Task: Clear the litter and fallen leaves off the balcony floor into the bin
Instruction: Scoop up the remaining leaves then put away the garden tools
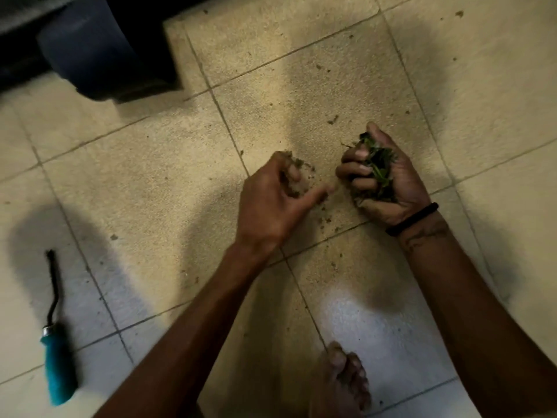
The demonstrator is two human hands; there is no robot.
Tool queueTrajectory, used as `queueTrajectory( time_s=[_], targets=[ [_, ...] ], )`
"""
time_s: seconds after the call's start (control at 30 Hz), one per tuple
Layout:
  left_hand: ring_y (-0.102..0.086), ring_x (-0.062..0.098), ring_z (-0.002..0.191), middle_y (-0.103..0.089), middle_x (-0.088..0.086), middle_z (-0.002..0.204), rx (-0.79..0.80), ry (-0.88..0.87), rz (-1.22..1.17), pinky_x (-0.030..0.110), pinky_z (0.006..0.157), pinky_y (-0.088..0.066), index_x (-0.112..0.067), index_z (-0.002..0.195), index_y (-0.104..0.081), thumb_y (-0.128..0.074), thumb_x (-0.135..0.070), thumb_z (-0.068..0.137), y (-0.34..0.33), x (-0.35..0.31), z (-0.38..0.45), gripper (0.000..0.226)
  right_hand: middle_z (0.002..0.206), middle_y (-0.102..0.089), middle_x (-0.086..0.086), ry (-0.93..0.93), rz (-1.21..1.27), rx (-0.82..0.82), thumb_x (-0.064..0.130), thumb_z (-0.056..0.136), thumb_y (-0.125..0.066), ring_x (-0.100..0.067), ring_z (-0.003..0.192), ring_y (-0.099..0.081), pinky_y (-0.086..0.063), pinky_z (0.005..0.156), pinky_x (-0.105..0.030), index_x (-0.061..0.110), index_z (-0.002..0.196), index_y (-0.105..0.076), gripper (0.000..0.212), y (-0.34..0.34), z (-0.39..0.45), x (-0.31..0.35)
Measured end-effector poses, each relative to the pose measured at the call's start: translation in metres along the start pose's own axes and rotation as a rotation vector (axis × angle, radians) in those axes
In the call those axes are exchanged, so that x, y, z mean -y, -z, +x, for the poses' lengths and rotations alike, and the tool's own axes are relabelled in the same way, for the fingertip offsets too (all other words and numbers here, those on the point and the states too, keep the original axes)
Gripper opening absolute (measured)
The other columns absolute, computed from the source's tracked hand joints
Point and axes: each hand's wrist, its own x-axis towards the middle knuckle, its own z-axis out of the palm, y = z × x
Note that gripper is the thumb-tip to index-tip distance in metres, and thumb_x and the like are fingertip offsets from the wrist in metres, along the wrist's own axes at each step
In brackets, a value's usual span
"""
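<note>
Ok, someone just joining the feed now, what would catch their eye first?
Probably the right hand, right of centre, curled round a clump of green leaves and dirt. Just beside it the left hand pinches up crumbs of brown debris from the beige tiled floor. At the lower left lies a teal-handled tool with a dark bent metal shaft, untouched.

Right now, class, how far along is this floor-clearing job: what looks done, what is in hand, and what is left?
Done: the right hand grips a clump of green leaves, already gathered off the floor. In hand: the left hand curls its fingers over a small pile of crumbs on the tile. Left: specks of debris lie scattered on the tiles, and nothing has reached a bin; none is plainly in view.
</note>
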Motion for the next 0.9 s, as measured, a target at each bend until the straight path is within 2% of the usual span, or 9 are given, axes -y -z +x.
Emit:
queueTrajectory(
  time_s=[0.1, 0.2, 0.3, 0.4, 0.47, 0.53, 0.63, 0.73, 0.9],
  targets=[
    [-0.059, 0.013, 0.079, -0.058, -0.004, 0.115, 0.098, -0.256, 0.486, 0.032, 0.065, -0.053, -0.030, 0.124, -0.054, -0.053, -0.067, 0.094, -0.018, 0.018, -0.011, 0.048, 0.073, -0.048, 0.008, -0.012, 0.018, -0.035, 0.047, 0.103, -0.047, -0.003, 0.060, -0.042, -0.029, 0.039, -0.010, 0.019, 0.076, -0.052, 0.040, -0.013, -0.014, 0.005],
    [-0.060, 0.015, 0.084, -0.061, 0.000, 0.112, 0.131, -0.247, 0.411, 0.033, 0.071, -0.050, -0.021, 0.115, -0.061, -0.044, -0.051, 0.105, -0.009, 0.020, -0.009, 0.036, 0.071, -0.051, 0.007, -0.025, 0.021, -0.097, 0.044, 0.102, -0.047, -0.004, 0.058, -0.044, -0.028, 0.041, -0.009, 0.017, 0.071, -0.059, 0.044, -0.048, -0.046, 0.004],
    [-0.063, 0.010, 0.077, -0.068, -0.003, 0.091, 0.028, 0.047, 0.080, 0.031, 0.072, -0.054, -0.013, 0.099, -0.067, -0.058, -0.039, 0.102, 0.030, -0.009, -0.011, 0.027, 0.071, -0.051, 0.007, -0.072, -0.013, -0.184, 0.043, 0.098, -0.052, -0.006, 0.056, -0.047, -0.031, 0.039, -0.010, 0.016, 0.074, -0.055, 0.036, -0.108, -0.090, -0.003],
    [-0.051, 0.007, 0.055, -0.059, -0.001, 0.069, -0.038, 0.382, -0.516, 0.025, 0.056, -0.043, -0.013, 0.077, -0.066, -0.062, -0.031, 0.102, 0.095, -0.077, -0.031, 0.031, 0.070, -0.052, 0.006, -0.126, -0.074, -0.220, 0.042, 0.095, -0.054, -0.006, 0.055, -0.047, -0.034, 0.037, -0.012, 0.017, 0.076, -0.053, 0.031, -0.180, -0.131, -0.015],
    [-0.051, 0.008, 0.058, -0.058, 0.001, 0.070, -0.006, 0.557, -0.918, 0.024, 0.055, -0.042, -0.016, 0.077, -0.062, -0.058, -0.030, 0.104, 0.151, -0.138, -0.067, 0.030, 0.070, -0.052, 0.006, -0.147, -0.090, -0.237, 0.041, 0.098, -0.053, -0.006, 0.055, -0.046, -0.034, 0.037, -0.012, 0.017, 0.073, -0.057, 0.035, -0.240, -0.158, -0.027],
    [-0.060, 0.011, 0.069, -0.065, 0.002, 0.076, -0.026, 0.661, -1.278, 0.024, 0.067, -0.050, -0.014, 0.083, -0.064, -0.056, -0.027, 0.104, 0.199, -0.194, -0.105, 0.026, 0.071, -0.051, 0.005, -0.139, -0.119, -0.257, 0.041, 0.101, -0.053, -0.006, 0.055, -0.044, -0.034, 0.036, -0.013, 0.019, 0.078, -0.054, 0.031, -0.303, -0.181, -0.040],
    [-0.068, 0.014, 0.083, -0.070, 0.006, 0.087, -0.274, 0.742, -1.655, 0.026, 0.084, -0.057, -0.010, 0.095, -0.066, -0.056, -0.015, 0.102, 0.292, -0.268, -0.167, 0.013, 0.070, -0.052, 0.004, -0.035, -0.288, -0.291, 0.038, 0.102, -0.056, -0.006, 0.051, -0.044, -0.034, 0.037, -0.015, 0.023, 0.081, -0.054, 0.026, -0.425, -0.220, -0.079],
    [-0.067, 0.015, 0.083, -0.069, 0.007, 0.090, -0.542, 0.707, -1.897, 0.026, 0.084, -0.056, -0.008, 0.100, -0.067, -0.053, -0.008, 0.101, 0.386, -0.335, -0.214, 0.014, 0.071, -0.054, 0.001, 0.100, -0.435, -0.334, 0.040, 0.098, -0.064, -0.010, 0.055, -0.049, -0.046, 0.050, -0.022, 0.023, 0.081, -0.059, 0.025, -0.534, -0.254, -0.128],
    [-0.065, 0.017, 0.074, -0.066, 0.004, 0.079, -0.847, 0.591, -2.164, 0.032, 0.085, -0.056, -0.012, 0.082, -0.066, -0.056, -0.035, 0.099, 0.526, -0.393, -0.285, 0.030, 0.078, -0.060, -0.007, 0.200, -0.668, -0.335, 0.042, 0.091, -0.073, -0.025, 0.074, -0.058, -0.054, 0.081, -0.043, 0.018, 0.083, -0.063, 0.027, -0.682, -0.295, -0.225]
  ],
)
